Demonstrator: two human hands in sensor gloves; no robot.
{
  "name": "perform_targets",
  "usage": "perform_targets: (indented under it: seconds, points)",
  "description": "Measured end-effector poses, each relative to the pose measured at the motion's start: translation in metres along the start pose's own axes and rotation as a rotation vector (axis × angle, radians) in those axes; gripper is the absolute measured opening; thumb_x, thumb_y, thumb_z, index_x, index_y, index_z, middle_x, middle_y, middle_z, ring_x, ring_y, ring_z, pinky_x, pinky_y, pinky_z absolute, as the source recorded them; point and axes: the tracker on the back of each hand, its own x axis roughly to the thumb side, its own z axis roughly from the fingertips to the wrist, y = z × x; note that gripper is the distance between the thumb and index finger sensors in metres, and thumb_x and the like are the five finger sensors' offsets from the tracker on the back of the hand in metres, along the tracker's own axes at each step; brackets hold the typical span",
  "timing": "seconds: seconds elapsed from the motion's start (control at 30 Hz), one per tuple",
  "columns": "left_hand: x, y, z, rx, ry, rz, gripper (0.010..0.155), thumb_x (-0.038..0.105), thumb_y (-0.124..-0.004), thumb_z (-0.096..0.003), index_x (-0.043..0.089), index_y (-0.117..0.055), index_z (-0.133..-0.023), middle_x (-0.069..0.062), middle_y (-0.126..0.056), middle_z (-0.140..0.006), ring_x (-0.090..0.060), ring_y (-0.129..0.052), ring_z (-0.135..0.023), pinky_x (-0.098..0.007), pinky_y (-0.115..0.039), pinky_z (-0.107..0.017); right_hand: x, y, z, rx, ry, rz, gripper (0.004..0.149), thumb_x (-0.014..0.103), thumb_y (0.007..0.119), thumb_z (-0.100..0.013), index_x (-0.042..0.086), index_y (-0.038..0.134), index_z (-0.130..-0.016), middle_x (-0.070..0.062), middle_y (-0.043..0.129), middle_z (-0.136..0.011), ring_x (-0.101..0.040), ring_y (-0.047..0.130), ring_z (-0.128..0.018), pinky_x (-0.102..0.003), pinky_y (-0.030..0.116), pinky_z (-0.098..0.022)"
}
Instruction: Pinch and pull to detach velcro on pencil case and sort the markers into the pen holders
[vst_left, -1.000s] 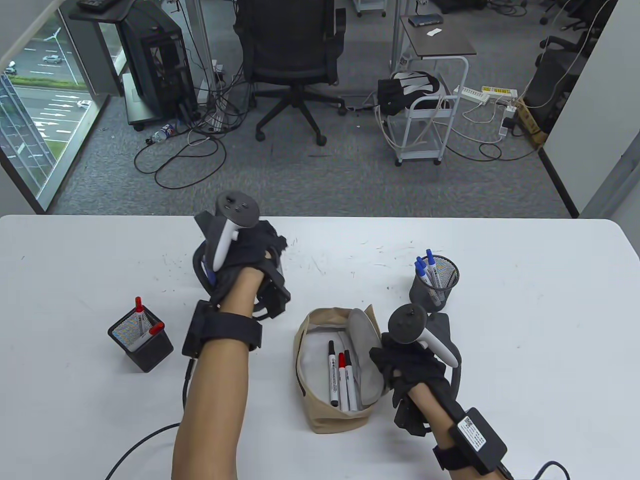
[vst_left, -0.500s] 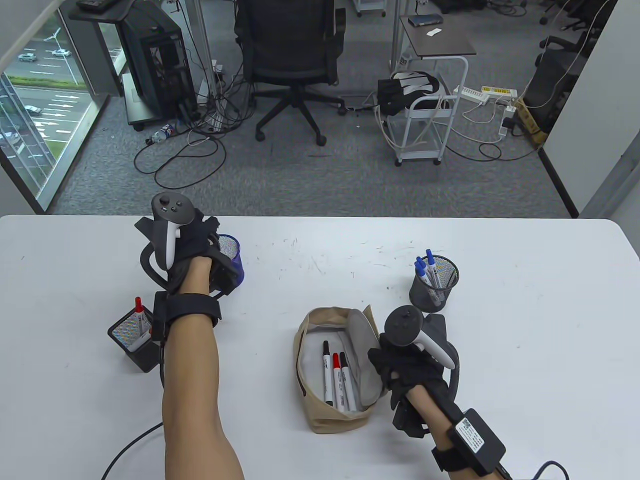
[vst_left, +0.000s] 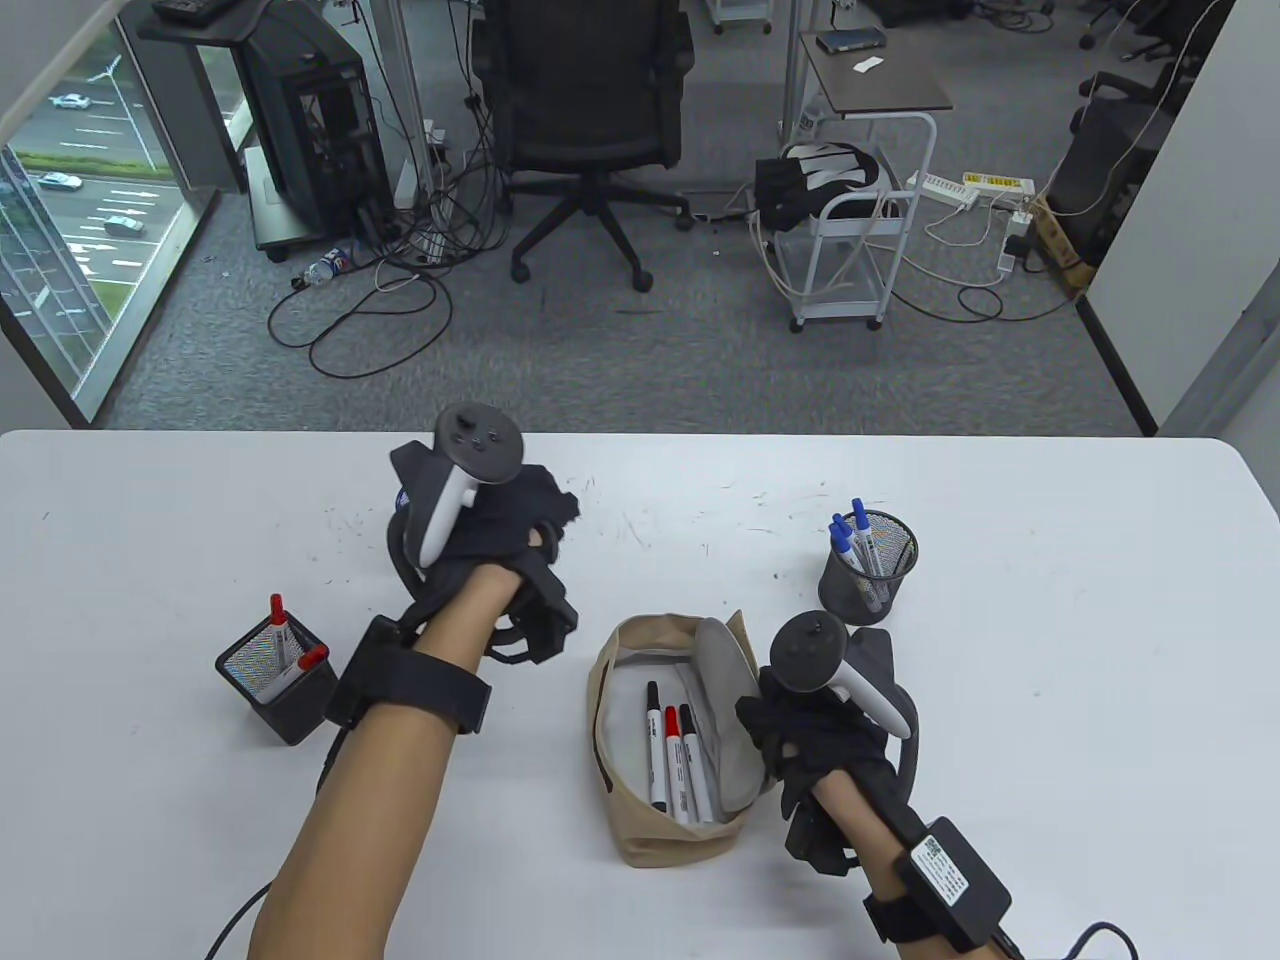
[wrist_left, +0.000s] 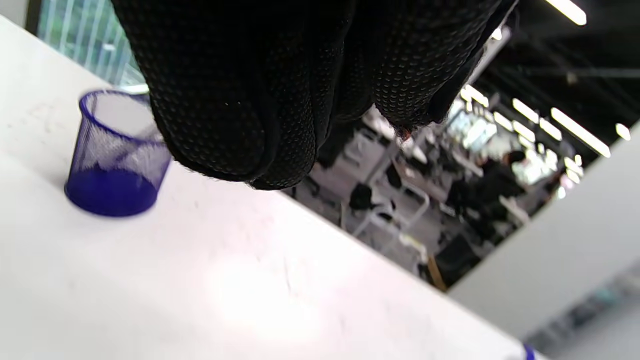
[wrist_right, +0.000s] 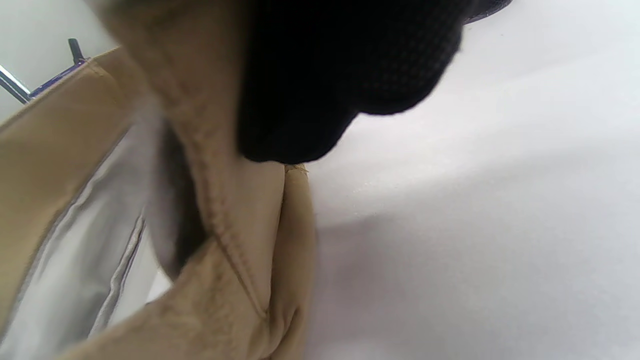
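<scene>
Already the pencil case lies open near the front edge of the desk, its flap pulled back, so the velcro step looks done. Sorting is partly done: two red-capped markers stand in the square black holder at the left, and several blue-capped ones in the round mesh cup at the right. Three markers are left in the case, two with black caps and one with a red cap between them. A blue mesh cup shows in the left wrist view, and no marker can be seen in it; in the table view it is hidden behind the left hand. That left hand hovers over the far middle of the desk with curled fingers, and nothing shows in its grip. The right hand pinches the right-hand edge of the case, holding it open and steady. My guess is that the black markers belong in the blue cup. The desk is white and scuffed with small dark marks. Beyond it lies grey carpet with tangled cables, an office chair, a white cart and a window at the left.
</scene>
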Motion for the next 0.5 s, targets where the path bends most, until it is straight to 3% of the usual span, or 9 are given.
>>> perform_targets:
  seconds: [0.2,0.27,0.5]
  points:
    - [0.039,-0.066,0.017,-0.246,0.014,-0.175,0.056,0.040,-0.093,-0.0456,0.011,-0.091,-0.093,-0.017,-0.106,-0.081,-0.028,-0.115,-0.058,-0.031,-0.103,-0.034,0.000,0.000,0.000,0.002,-0.003,-0.001,0.058,0.033,0.083,-0.052,-0.006,0.072,-0.094,-0.017,0.102,-0.069,-0.016,0.107,-0.020,-0.029,0.089,-0.014]
    - [0.043,-0.094,0.011,-0.348,0.073,-0.239,0.057,0.040,-0.093,-0.0461,0.010,-0.089,-0.094,-0.018,-0.105,-0.083,-0.029,-0.115,-0.060,-0.032,-0.103,-0.035,0.000,0.000,0.000,0.000,-0.003,0.000,0.058,0.033,0.083,-0.052,-0.006,0.072,-0.094,-0.017,0.102,-0.069,-0.016,0.107,-0.020,-0.028,0.089,-0.014]
    - [0.032,-0.161,-0.019,-0.473,0.240,-0.348,0.068,0.042,-0.092,-0.0465,0.005,-0.079,-0.102,-0.023,-0.095,-0.094,-0.038,-0.106,-0.073,-0.039,-0.100,-0.043,0.000,0.000,0.000,0.003,-0.007,-0.002,0.058,0.033,0.083,-0.052,-0.006,0.072,-0.094,-0.017,0.102,-0.069,-0.016,0.107,-0.021,-0.029,0.089,-0.014]
